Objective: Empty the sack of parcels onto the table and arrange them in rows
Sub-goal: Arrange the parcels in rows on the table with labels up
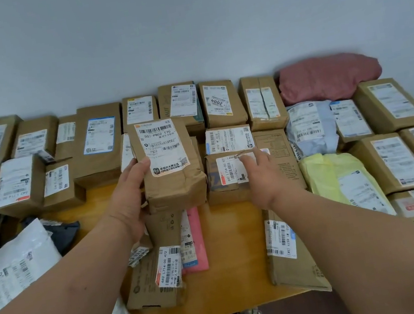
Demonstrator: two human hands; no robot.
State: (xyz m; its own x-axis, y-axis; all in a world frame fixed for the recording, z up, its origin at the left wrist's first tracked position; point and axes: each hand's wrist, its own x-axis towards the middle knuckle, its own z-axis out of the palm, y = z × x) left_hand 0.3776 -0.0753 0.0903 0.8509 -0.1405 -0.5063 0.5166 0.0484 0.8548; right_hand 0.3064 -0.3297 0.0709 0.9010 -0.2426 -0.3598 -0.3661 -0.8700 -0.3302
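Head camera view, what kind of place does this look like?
Probably a parcel sorting spot in a plain room: labelled cardboard parcels and mailer bags lie in rows on a wooden table against a bare wall.

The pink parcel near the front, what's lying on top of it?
A brown box overlaps the pink parcel's left edge, and the box held by the left hand hides its top end. Anything underneath is hidden.

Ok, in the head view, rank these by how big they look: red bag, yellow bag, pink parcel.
1. red bag and yellow bag: look alike, and the yellow one is nearer, so unranked.
2. pink parcel, partly covered.
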